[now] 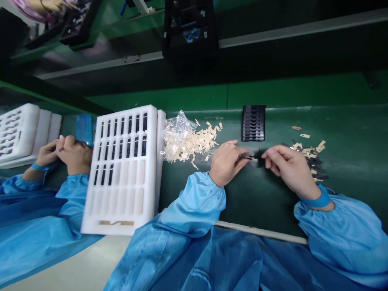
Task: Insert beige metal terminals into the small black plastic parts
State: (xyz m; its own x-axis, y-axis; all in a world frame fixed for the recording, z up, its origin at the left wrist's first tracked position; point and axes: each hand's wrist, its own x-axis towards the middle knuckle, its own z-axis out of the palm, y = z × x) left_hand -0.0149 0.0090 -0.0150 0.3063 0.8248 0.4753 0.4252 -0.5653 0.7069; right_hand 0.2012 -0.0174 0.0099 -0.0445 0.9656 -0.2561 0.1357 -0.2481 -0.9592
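Over the green work surface, my left hand (226,162) pinches a small dark strip (250,157) between thumb and fingers. My right hand (286,165) is closed close by, fingertips together at a tiny dark piece too small to name. Just beyond both hands lies a black ribbed block of thin parts (254,123) side by side. A loose heap of dark and cream pieces (315,161) is partly hidden behind my right hand. Left of my left hand spreads a pile of small cream tabs (188,143), with a clear plastic bag (181,122) on it.
A white foam tray (148,202), its upper slots holding black parts, leans at the left. Beside it a co-worker's hands (72,153) are clasped near more white trays (33,133). A black bin (190,44) hangs over the back shelf.
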